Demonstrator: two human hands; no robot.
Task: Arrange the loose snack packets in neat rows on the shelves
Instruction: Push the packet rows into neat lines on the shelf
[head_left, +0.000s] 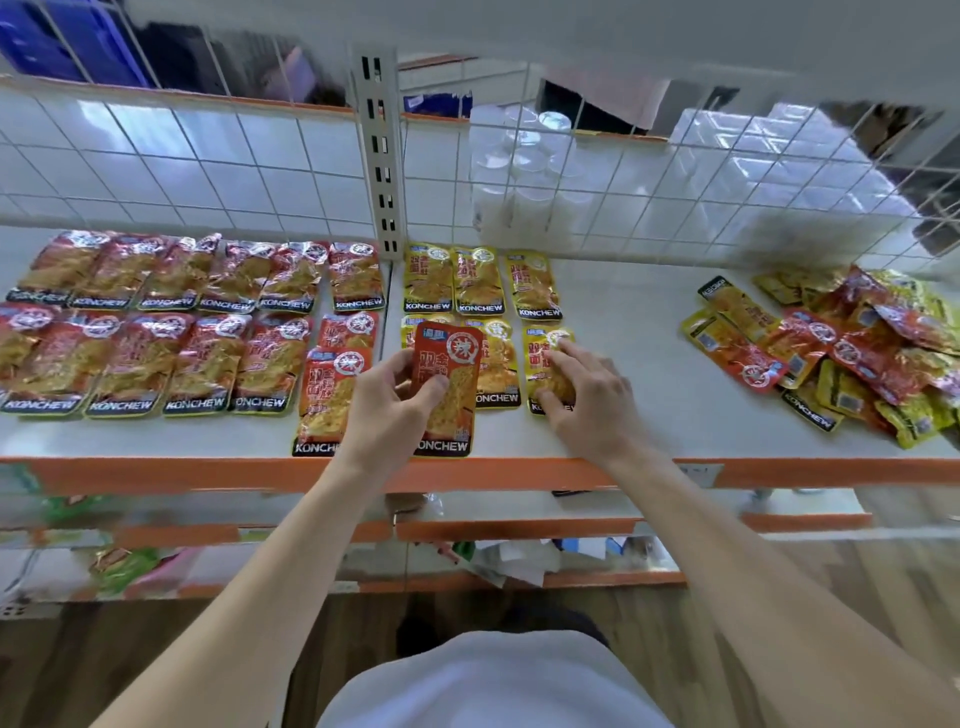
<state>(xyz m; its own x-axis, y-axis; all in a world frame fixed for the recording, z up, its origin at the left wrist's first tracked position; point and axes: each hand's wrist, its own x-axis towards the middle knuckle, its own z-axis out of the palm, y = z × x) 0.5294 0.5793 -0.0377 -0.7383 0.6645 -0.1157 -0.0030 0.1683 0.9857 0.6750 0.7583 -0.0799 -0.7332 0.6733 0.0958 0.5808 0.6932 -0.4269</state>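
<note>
The red packet (457, 364) is up off the shelf (649, 374), pinched in the left hand (387, 410) with the thumb across its printed face and the other fingers tucked behind; its lower edge hangs over the orange front rail (208, 474). The step in hand looks like sorting by colour. This packet probably belongs with the red rows (156, 332) out past the left hand's knuckles, so the next move likely calls for carrying it that way and laying it flat and square. The likely spot is by the red packet lying low (332, 395) just beside those fingers. The right hand (589, 400) lies spread and fairly straight on a yellow packet (537, 358), pressing it down at the end of the front yellow row, gripping nothing. Beyond its fingertips sits the back yellow row (478, 283). Well off past its little finger lies the loose pile (841, 353) of red and yellow packets, jumbled and overlapping, so much remains to do. The packets are flat, oblong foil pouches, glossy and crinkled, and should slide easily on the smooth pale shelf. A white wire grid (208, 171) and a slotted metal post (379, 156) stand behind.
</note>
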